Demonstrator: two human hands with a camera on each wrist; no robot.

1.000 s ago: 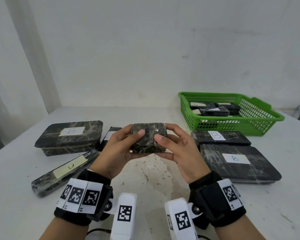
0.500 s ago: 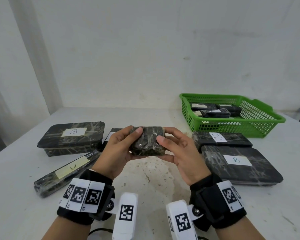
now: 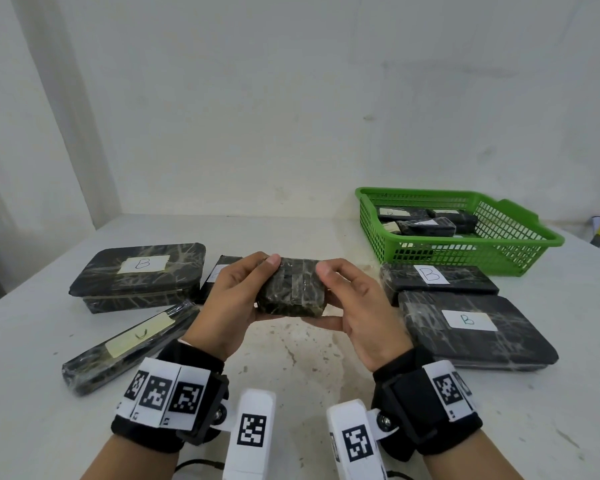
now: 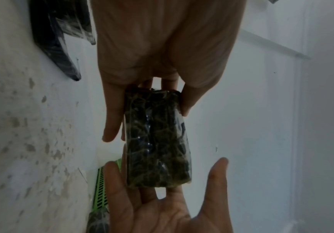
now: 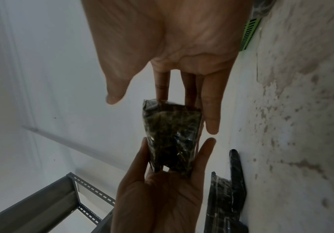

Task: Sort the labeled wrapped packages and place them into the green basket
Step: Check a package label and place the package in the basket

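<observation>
Black plastic-wrapped pkg (image 3: 291, 287), taped, in both hands

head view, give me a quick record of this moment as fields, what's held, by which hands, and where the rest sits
held: small wrapped package, above the table, no label visible
left hand: grips its left end
right hand: grips its right end
green basket: far right, holds several wrapped packages
B packages: one left, two right
long package: near left, yellowish label
</observation>
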